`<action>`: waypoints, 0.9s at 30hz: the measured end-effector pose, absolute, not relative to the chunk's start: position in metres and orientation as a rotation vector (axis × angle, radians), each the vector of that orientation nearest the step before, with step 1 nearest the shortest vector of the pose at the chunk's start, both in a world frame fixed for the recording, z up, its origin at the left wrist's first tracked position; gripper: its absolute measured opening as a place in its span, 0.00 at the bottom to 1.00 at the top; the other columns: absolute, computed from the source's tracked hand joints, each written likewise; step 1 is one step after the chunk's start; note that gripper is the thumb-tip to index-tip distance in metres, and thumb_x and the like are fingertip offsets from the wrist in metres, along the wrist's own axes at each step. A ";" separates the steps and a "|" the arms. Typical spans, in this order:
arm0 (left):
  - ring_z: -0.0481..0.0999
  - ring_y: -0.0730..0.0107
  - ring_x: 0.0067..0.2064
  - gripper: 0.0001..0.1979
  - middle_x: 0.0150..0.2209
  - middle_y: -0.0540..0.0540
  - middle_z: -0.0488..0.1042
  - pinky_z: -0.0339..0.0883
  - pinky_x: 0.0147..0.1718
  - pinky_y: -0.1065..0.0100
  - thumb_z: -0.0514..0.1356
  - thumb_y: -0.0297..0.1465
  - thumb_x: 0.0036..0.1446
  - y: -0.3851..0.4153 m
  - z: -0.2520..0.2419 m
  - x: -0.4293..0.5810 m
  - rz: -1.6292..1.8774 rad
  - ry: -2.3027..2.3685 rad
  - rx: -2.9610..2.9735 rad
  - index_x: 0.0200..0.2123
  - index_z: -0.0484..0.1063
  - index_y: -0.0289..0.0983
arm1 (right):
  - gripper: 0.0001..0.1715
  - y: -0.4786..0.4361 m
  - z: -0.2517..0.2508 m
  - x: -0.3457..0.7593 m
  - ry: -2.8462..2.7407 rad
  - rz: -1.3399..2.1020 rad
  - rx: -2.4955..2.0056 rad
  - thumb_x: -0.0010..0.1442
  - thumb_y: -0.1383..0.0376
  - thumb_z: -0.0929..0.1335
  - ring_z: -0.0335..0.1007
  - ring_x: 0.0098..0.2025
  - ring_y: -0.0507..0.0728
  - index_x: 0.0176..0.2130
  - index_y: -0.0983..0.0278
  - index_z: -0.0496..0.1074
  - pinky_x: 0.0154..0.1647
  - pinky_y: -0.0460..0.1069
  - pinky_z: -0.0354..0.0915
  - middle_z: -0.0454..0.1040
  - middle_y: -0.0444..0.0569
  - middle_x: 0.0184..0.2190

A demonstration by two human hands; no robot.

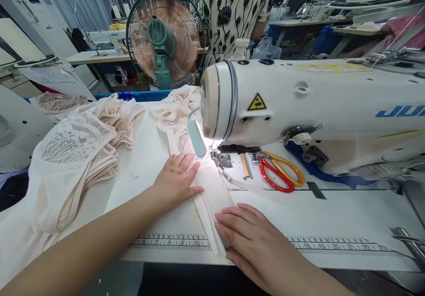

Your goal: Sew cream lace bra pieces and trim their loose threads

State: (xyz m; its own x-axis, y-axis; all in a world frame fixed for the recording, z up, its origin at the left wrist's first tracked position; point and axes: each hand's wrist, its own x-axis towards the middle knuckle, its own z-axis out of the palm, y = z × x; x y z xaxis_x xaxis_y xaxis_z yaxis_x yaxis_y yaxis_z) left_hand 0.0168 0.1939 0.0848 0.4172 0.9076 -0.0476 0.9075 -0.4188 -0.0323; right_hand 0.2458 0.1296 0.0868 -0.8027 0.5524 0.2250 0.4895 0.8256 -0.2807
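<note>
A pale pink bra piece with lace runs under the needle area of a white sewing machine. Flat on the cloth, just left of the presser foot, rests my left hand with its fingers stretched out. Nearer the table's front edge, my right hand lies along the right side of the same strip, fingers extended and touching its edge. Neither hand is closed around the fabric. Beyond the needle, more lace cloth is bunched up. A lit lamp shines on the stitching spot.
Stacked bra pieces cover the table's left side. Scissors with red and orange handles lie right of the needle, beside a small tan strip. A printed ruler runs along the front edge. Behind are a fan and a person.
</note>
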 end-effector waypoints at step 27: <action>0.48 0.45 0.64 0.36 0.64 0.34 0.49 0.48 0.59 0.53 0.45 0.50 0.60 0.190 0.086 0.026 0.248 -1.592 -2.747 0.63 0.51 0.31 | 0.14 0.131 0.084 0.247 -2.641 0.384 -0.858 0.57 0.67 0.65 0.66 0.47 0.59 0.45 0.63 0.69 0.53 0.57 0.60 0.73 0.50 0.44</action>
State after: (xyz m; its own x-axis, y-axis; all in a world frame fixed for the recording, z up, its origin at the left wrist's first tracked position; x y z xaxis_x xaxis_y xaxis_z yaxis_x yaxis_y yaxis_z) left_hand 0.0260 0.1899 0.0856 0.4884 0.8586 -0.1560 0.8653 -0.4996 -0.0409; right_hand 0.2467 0.1306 0.0839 -0.7612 0.6057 0.2318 0.5147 0.7817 -0.3523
